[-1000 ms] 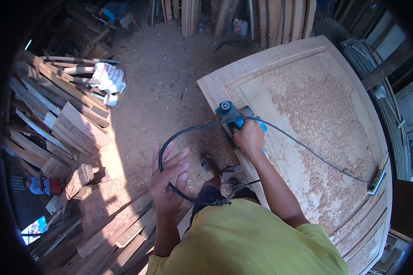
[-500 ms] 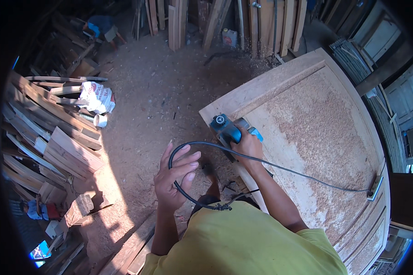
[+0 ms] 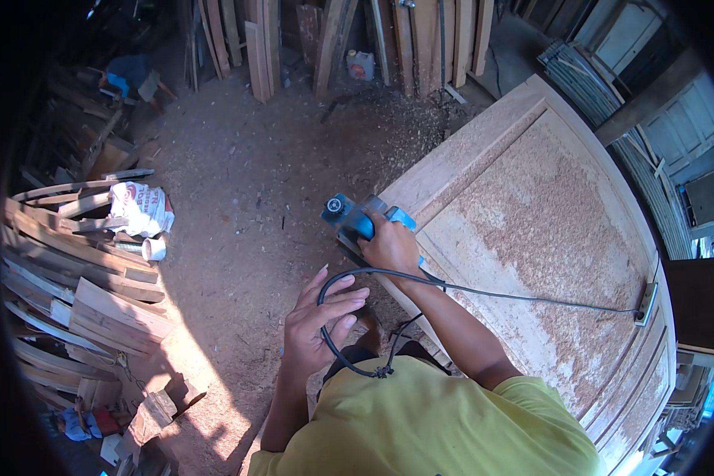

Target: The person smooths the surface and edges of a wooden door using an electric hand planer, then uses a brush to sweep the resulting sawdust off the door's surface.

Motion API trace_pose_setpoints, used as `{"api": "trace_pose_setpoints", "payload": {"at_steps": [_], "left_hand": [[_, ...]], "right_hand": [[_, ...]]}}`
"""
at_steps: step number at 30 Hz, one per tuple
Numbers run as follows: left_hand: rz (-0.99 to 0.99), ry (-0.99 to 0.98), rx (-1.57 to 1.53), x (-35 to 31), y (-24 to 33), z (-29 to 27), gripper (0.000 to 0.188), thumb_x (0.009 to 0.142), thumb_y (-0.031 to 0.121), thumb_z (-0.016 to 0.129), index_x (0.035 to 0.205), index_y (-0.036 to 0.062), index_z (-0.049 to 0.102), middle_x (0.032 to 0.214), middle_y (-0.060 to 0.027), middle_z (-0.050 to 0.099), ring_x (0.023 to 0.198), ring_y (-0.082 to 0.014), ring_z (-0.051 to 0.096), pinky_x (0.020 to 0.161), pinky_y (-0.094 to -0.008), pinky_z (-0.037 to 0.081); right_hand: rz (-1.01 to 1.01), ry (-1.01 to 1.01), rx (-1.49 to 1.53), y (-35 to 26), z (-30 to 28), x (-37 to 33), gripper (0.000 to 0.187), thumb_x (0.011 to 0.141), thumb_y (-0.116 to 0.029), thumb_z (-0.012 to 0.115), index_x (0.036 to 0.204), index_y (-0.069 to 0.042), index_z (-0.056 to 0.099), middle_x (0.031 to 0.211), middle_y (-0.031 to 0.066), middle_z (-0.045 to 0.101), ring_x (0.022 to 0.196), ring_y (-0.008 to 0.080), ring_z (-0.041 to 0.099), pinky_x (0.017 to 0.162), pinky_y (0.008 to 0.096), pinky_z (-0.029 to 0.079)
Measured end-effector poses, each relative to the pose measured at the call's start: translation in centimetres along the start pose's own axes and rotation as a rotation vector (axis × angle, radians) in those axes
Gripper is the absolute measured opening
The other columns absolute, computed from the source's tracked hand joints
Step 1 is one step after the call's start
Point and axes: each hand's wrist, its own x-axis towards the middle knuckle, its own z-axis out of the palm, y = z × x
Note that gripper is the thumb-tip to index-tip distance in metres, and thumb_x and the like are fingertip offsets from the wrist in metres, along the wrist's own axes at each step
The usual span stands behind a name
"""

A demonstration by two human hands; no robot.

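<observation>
My right hand (image 3: 391,244) is wrapped round the handle of a blue electric planer (image 3: 347,217), at the left edge of a large wooden panel door (image 3: 460,151). The planer's front reaches out past that edge; its underside is hidden. My left hand (image 3: 317,324), fingers loosely curled and partly apart, holds up a loop of black power cord (image 3: 500,294). From the loop the cord stretches across the door to a socket strip (image 3: 646,305) on its right side. Wood shavings (image 3: 563,214) cover much of the door's middle.
Boards (image 3: 262,55) lean upright at the back, near a white jug (image 3: 361,65). At left lie stacked timber (image 3: 95,238), a white sack (image 3: 141,209) and a white pot (image 3: 154,249). Another person (image 3: 135,78) is at the far left. Shavings litter the floor.
The view has shifted. My right hand and the planer have moved left relative to the door, so the planer now juts further past its edge. My left hand still holds the cord loop.
</observation>
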Motion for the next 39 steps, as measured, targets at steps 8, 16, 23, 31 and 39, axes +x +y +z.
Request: {"api": "trace_pose_setpoints", "payload": {"at_steps": [8,16,23,31,39], "left_hand": [[-0.002,-0.175,-0.082,1.7,-2.8,-2.8,0.012,0.099,0.01,0.076,0.11,0.0079,0.077,0.125,-0.0171,0.082,0.135,-0.0361,0.071,0.126,-0.0609,0.039],[0.181,-0.227,-0.076,6.0,-4.4,-6.3,0.016,0.095,0.012,0.082,0.109,0.0095,0.077,0.126,-0.0158,0.082,0.135,-0.0356,0.071,0.124,-0.0608,0.043],[0.194,-0.537,-0.241,10.5,-7.3,-7.9,0.024,0.097,0.027,0.082,0.116,0.0124,0.08,0.129,-0.0094,0.081,0.136,-0.0321,0.07,0.123,-0.0581,0.045],[0.397,-0.671,-0.373,22.3,-15.1,-8.4,0.036,0.097,0.05,0.076,0.122,0.0245,0.08,0.128,-0.0059,0.082,0.139,-0.0352,0.067,0.104,-0.0515,0.055],[0.58,-1.06,-0.548,30.6,-16.3,-7.3,0.03,0.095,0.043,0.081,0.121,0.0286,0.081,0.138,-0.0045,0.079,0.142,-0.0334,0.064,0.102,-0.0477,0.056]], "right_hand": [[0.011,0.087,0.055,-3.7,3.1,6.2,0.049,0.084,-0.027,0.086,0.128,-0.005,0.076,0.094,0.0287,0.079,0.091,0.0464,0.078,0.084,0.0554,0.063],[0.084,-0.006,0.039,-3.4,3.3,6.2,0.041,0.087,-0.033,0.088,0.114,-0.003,0.079,0.092,0.0278,0.079,0.091,0.047,0.078,0.083,0.0548,0.061],[0.342,0.133,0.28,-1.8,-2.3,-0.6,0.041,0.088,-0.028,0.088,0.117,0.0,0.079,0.093,0.0266,0.079,0.088,0.0438,0.079,0.081,0.0495,0.06],[0.842,0.573,0.299,-2.6,-5.3,-3.3,0.043,0.089,-0.026,0.091,0.118,0.003,0.079,0.093,0.0207,0.081,0.082,0.0272,0.078,0.079,0.0419,0.06],[1.163,0.799,0.255,-7.8,1.1,-3.8,0.061,0.079,-0.03,0.098,0.125,0.004,0.075,0.101,0.0225,0.079,0.09,0.0324,0.076,0.087,0.0438,0.058]]}}
